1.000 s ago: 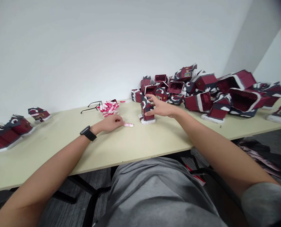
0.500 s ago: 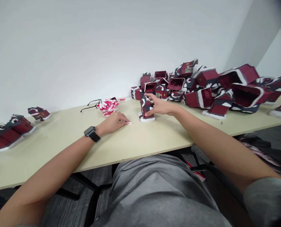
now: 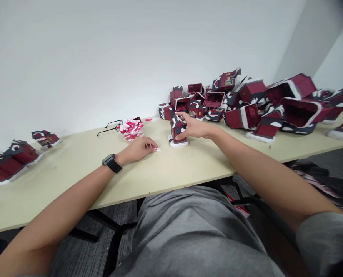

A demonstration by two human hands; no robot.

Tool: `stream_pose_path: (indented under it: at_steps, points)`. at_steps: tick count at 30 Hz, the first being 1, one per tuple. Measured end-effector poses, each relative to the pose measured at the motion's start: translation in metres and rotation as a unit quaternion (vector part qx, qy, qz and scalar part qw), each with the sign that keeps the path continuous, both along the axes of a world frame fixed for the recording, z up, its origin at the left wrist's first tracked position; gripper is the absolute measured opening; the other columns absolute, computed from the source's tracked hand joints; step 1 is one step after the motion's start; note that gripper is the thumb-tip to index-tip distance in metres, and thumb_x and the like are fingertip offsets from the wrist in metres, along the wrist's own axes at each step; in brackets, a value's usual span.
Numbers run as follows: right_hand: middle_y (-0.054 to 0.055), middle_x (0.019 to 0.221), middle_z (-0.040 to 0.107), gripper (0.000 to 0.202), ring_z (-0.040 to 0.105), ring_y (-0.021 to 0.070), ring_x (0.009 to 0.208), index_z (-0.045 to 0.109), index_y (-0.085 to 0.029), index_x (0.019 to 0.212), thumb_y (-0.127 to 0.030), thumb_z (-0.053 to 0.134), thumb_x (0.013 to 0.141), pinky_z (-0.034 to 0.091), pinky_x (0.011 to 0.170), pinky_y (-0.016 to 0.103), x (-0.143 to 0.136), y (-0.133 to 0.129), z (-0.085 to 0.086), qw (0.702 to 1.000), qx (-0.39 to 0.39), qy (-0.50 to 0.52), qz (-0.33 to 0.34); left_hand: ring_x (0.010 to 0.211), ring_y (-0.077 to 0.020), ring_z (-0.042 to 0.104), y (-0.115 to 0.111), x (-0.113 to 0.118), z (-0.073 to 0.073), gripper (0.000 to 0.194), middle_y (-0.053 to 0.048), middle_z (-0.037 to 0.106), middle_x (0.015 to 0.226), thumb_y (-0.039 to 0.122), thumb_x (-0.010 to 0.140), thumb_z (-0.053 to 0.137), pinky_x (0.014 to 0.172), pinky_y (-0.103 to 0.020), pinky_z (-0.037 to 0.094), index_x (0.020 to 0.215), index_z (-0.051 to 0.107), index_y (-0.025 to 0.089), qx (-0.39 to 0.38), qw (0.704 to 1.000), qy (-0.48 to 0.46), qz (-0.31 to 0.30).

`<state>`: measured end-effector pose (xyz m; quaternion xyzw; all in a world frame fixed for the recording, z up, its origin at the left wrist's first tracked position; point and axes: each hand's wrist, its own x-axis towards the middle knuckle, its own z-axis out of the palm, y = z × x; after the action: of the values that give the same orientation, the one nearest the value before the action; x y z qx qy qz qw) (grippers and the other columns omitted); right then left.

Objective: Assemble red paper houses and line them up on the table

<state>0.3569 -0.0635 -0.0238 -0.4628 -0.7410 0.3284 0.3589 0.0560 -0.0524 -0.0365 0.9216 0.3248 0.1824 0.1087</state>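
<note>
My right hand point(image 3: 193, 126) is closed around a small dark-red model house point(image 3: 175, 127) with a dark roof and white snow-like patches. The house stands upright on its white base on the table. To its left, my left hand point(image 3: 139, 148) rests low at the tabletop, thumb and fingertips pinched on a small white piece point(image 3: 158, 149). A short gap of bare table separates that piece from the house. Just behind my left hand is a bowl-like heap of red-and-white striped pieces point(image 3: 131, 130).
A large pile of similar model houses point(image 3: 252, 100), several lying on their sides with hollow undersides showing, fills the back right. More model houses point(image 3: 18, 154) stand at the far left. Black glasses point(image 3: 109, 128) lie behind the striped pieces, near the wall point(image 3: 102, 57). The table edge point(image 3: 174, 188) runs before me.
The view has shifted very slightly. Both hands keep their places on the white piece and the model house, with no other visible change.
</note>
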Motion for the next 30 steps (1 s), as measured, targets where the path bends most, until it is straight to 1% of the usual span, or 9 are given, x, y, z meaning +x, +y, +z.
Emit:
stream_pose_path:
  at_steps: [5, 9, 10, 12, 14, 15, 19, 22, 30]
  points:
    - [0.015, 0.153, 0.049, 0.116, 0.052, 0.0340, 0.138, 0.028, -0.027, 0.158, -0.030, 0.092, 0.062, 0.042, 0.118, 0.051, 0.000, 0.000, 0.001, 1.000, 0.002, -0.003, -0.003, 0.072, -0.0182, 0.063, -0.004, 0.005, -0.004, 0.037, -0.005, 0.073, 0.083, 0.054, 0.089, 0.065, 0.065, -0.030, 0.047, 0.096, 0.073, 0.019, -0.033, 0.998, -0.027, 0.054]
    - [0.015, 0.153, 0.049, 0.116, 0.052, 0.0341, 0.137, 0.027, -0.027, 0.158, -0.030, 0.093, 0.062, 0.042, 0.118, 0.051, 0.000, 0.000, 0.001, 1.000, -0.001, -0.006, -0.002, 0.055, -0.0145, 0.054, -0.007, 0.009, 0.002, 0.040, 0.000, 0.062, 0.062, 0.056, 0.098, 0.051, 0.055, -0.028, 0.041, 0.097, 0.065, 0.019, -0.135, 0.976, -0.136, 0.100]
    - [0.015, 0.153, 0.049, 0.116, 0.051, 0.0342, 0.138, 0.028, -0.027, 0.158, -0.031, 0.093, 0.062, 0.041, 0.119, 0.051, 0.000, -0.001, 0.001, 1.000, -0.001, -0.007, -0.003, 0.057, -0.0149, 0.057, -0.007, 0.009, 0.004, 0.038, -0.002, 0.064, 0.065, 0.053, 0.098, 0.051, 0.057, -0.028, 0.044, 0.099, 0.064, 0.018, -0.140, 0.974, -0.151, 0.094]
    - [0.016, 0.153, 0.050, 0.116, 0.050, 0.0345, 0.139, 0.028, -0.026, 0.158, -0.030, 0.093, 0.061, 0.040, 0.119, 0.051, 0.000, -0.001, 0.002, 1.000, 0.000, -0.005, -0.003, 0.077, -0.0179, 0.066, -0.006, 0.006, 0.007, 0.033, -0.007, 0.073, 0.089, 0.048, 0.094, 0.058, 0.071, -0.031, 0.052, 0.105, 0.068, 0.019, -0.102, 0.985, -0.132, 0.052]
    - [0.016, 0.151, 0.050, 0.116, 0.050, 0.0349, 0.139, 0.029, -0.024, 0.158, -0.029, 0.093, 0.061, 0.039, 0.120, 0.051, -0.001, -0.002, 0.002, 1.000, 0.001, 0.002, -0.002, 0.104, -0.0220, 0.067, -0.004, 0.004, 0.007, 0.033, -0.010, 0.073, 0.119, 0.045, 0.092, 0.063, 0.089, -0.035, 0.053, 0.112, 0.073, 0.021, -0.063, 0.995, -0.076, -0.002]
    - [0.017, 0.151, 0.051, 0.117, 0.050, 0.0350, 0.139, 0.029, -0.023, 0.158, -0.028, 0.093, 0.060, 0.040, 0.120, 0.051, -0.001, -0.003, 0.003, 1.000, 0.000, 0.007, 0.000, 0.112, -0.0233, 0.066, -0.003, 0.003, 0.006, 0.034, -0.009, 0.071, 0.127, 0.046, 0.092, 0.064, 0.096, -0.037, 0.052, 0.114, 0.075, 0.022, -0.062, 0.997, -0.052, -0.022]
    - [0.017, 0.150, 0.052, 0.117, 0.051, 0.0348, 0.138, 0.028, -0.023, 0.159, -0.026, 0.092, 0.061, 0.040, 0.119, 0.050, -0.002, -0.006, 0.005, 1.000, -0.011, 0.009, 0.001, 0.106, -0.0233, 0.069, -0.003, 0.004, 0.000, 0.037, -0.009, 0.075, 0.119, 0.052, 0.093, 0.065, 0.095, -0.036, 0.053, 0.110, 0.079, 0.022, -0.075, 0.996, -0.037, -0.029]
    - [0.015, 0.151, 0.052, 0.116, 0.051, 0.0339, 0.139, 0.029, -0.026, 0.158, -0.026, 0.092, 0.061, 0.040, 0.120, 0.051, -0.002, -0.007, 0.006, 1.000, -0.013, 0.003, -0.004, 0.100, -0.0227, 0.068, -0.004, 0.008, -0.002, 0.036, -0.009, 0.075, 0.113, 0.053, 0.095, 0.065, 0.092, -0.037, 0.052, 0.106, 0.081, 0.023, -0.020, 0.998, -0.032, -0.042]
    - [0.016, 0.155, 0.049, 0.118, 0.050, 0.0338, 0.140, 0.026, -0.025, 0.161, -0.026, 0.092, 0.063, 0.039, 0.120, 0.050, -0.002, -0.005, 0.004, 1.000, -0.012, 0.005, 0.006, 0.109, -0.0245, 0.063, -0.001, 0.008, -0.003, 0.033, -0.009, 0.070, 0.123, 0.037, 0.105, 0.049, 0.097, -0.040, 0.048, 0.117, 0.079, 0.028, 0.082, 0.991, 0.061, -0.092]
